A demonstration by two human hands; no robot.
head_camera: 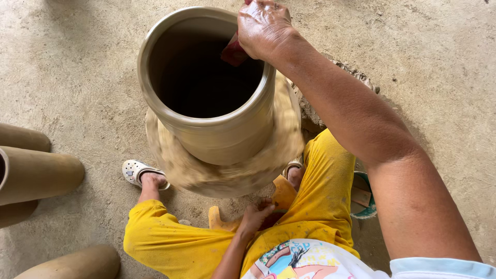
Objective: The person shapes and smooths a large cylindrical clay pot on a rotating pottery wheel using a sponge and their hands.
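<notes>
Right hand [263,26] is up on the far rim of the pot [212,93], fingers curled down around a small red scraper [233,53] that dips just inside the mouth, so that hand is closed on the tool. Left hand [254,216] sits low in the lap, below the pot, fingers bent and loosely closed against an orange slab [279,199] wedged between the knees; I can't tell if it's really gripping it or just resting on it.

Pot itself stands upright in the middle of a round wheel [227,165], and the wheel's edge is smeared in the shot, so I'd say it's turning. Walls look wet and soft to me.

What I'd worry about: the right hand is the only one on the clay, working one side of the rim. If it leans in too hard, that tall wall could wobble or fold inward, and the scraper corner could dig a groove or tear the lip. The left foot in its white sandal [135,170] is tucked just beside the wheel, close enough to catch the edge. A few finished cylinders [36,173] lie well left of the pot, out of harm's way.
</notes>
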